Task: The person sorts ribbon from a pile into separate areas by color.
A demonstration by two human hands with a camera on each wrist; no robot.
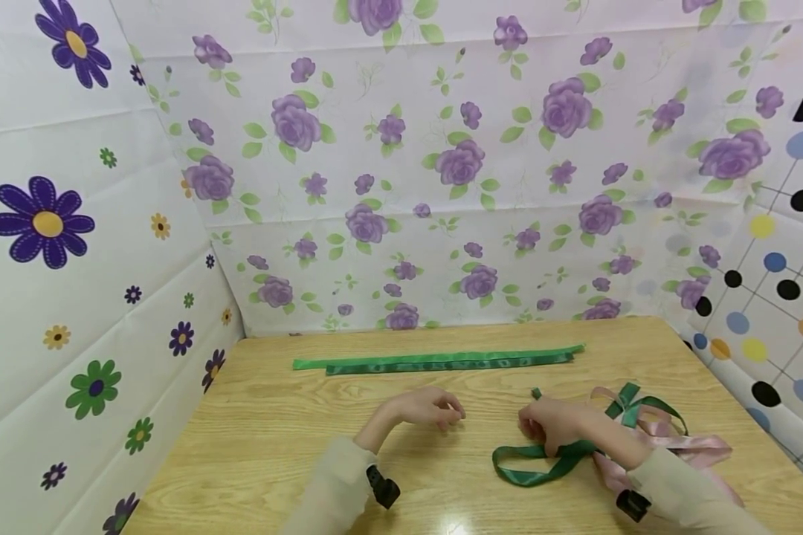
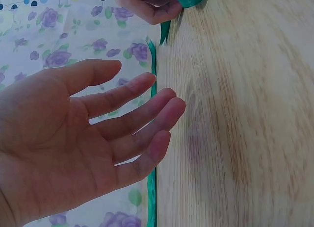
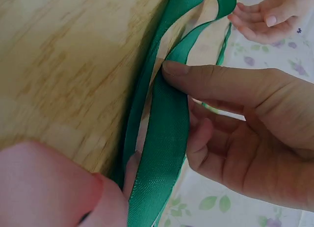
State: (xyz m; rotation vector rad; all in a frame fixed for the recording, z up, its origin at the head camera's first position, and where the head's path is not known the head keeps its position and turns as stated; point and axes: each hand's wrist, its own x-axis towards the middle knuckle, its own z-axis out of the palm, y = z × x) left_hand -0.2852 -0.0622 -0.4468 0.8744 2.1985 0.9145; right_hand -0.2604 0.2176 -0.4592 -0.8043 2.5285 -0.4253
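A dark green ribbon (image 3: 164, 119) is pinched between the thumb and curled fingers of the right hand (image 1: 552, 423). A short end is left poking out just beyond those fingers, and a loose loop is formed on their near side, over the counter (image 1: 274, 446). The fingers of the left hand (image 1: 424, 407) are held slightly apart, with nothing gripped (the bare palm is plainly seen in the left wrist view). Beyond both sets of fingers, a light green strip (image 1: 435, 357) and a dark green strip (image 1: 448, 365) are laid close together. To the right of the right fingers, pink ribbon (image 1: 702, 443) and green loops (image 1: 622, 401) are heaped; whether the pinched length is caught among them cannot be told.

The ribbon seems best drawn out slowly, so that the heap is not dragged along. The short end could be taken by the left fingers, and any twist is best turned flat before tension is applied. A light pinch should be enough, since the smooth cloth is likely to be creased by hard squeezing.
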